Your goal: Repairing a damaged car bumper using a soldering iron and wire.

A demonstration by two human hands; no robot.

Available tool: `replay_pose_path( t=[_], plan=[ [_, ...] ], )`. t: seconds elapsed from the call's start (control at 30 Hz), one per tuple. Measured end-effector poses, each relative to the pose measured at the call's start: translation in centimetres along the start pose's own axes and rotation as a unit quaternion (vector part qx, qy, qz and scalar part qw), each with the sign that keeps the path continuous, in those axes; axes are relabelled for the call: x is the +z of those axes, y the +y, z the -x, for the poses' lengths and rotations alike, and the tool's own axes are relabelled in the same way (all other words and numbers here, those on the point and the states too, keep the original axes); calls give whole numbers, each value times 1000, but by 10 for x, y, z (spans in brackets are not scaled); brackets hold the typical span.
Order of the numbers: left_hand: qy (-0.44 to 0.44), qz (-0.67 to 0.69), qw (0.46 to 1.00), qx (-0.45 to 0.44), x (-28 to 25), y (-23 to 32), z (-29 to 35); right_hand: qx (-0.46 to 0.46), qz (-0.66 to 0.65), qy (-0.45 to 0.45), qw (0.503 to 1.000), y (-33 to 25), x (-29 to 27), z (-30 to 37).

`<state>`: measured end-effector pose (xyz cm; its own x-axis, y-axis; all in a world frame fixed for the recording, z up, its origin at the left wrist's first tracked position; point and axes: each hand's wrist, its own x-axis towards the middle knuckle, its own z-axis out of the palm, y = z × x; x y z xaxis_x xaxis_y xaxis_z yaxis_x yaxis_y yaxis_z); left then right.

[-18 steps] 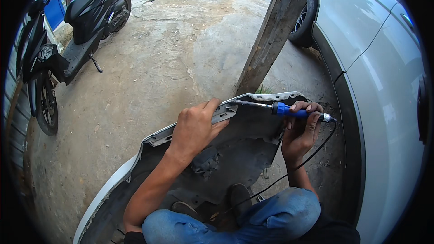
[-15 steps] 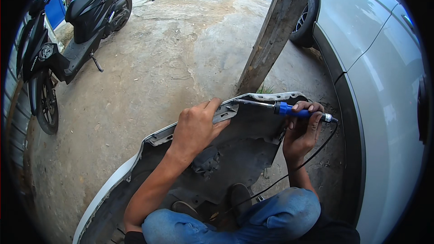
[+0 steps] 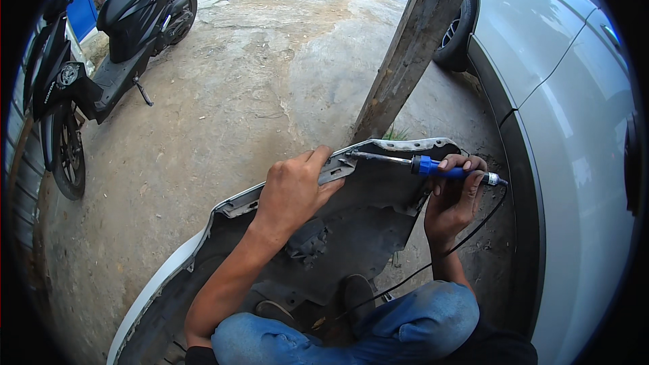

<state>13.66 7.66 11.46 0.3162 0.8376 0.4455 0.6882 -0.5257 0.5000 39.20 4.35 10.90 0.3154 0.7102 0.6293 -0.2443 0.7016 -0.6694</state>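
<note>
A car bumper (image 3: 392,230), its dark inner side up and its outer edge white, lies across in front of my knees. My left hand (image 3: 291,192) is closed on its upper rim, thumb and fingers pinching a grey plastic strip (image 3: 336,171) there. In my right hand (image 3: 454,196) is a blue-handled soldering iron (image 3: 443,168), held between thumb and fingers. Its metal shaft points left, and the tip meets the strip's right end, just beside my left fingers. From the handle's rear a black cord (image 3: 476,228) curves down past my right wrist.
A wooden post (image 3: 416,54) rises just beyond the bumper. Close on the right stands a silver-white car (image 3: 574,149). A black scooter (image 3: 125,47) is parked at the far left on the concrete ground (image 3: 223,94). My shoes (image 3: 358,292) are beneath the bumper's near side.
The soldering iron has shifted very slightly, its tip staying at the strip's end. My left hand keeps its place on the rim.
</note>
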Motion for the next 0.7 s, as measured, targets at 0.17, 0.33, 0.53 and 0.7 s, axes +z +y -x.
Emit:
replay_pose_path(
  t=[0.17,0.33,0.53,0.7],
  plan=[
    [0,0,1000,3,0,-1,0,3,6,7,1000,1,1,1],
    [-4,12,1000,-27,1,1,0,4,3,9,1000,2,0,0],
    [-1,5,1000,-22,2,-1,0,3,10,9,1000,1,2,0],
    [-3,8,1000,-26,1,-1,0,2,11,5,1000,1,1,0]
  ],
)
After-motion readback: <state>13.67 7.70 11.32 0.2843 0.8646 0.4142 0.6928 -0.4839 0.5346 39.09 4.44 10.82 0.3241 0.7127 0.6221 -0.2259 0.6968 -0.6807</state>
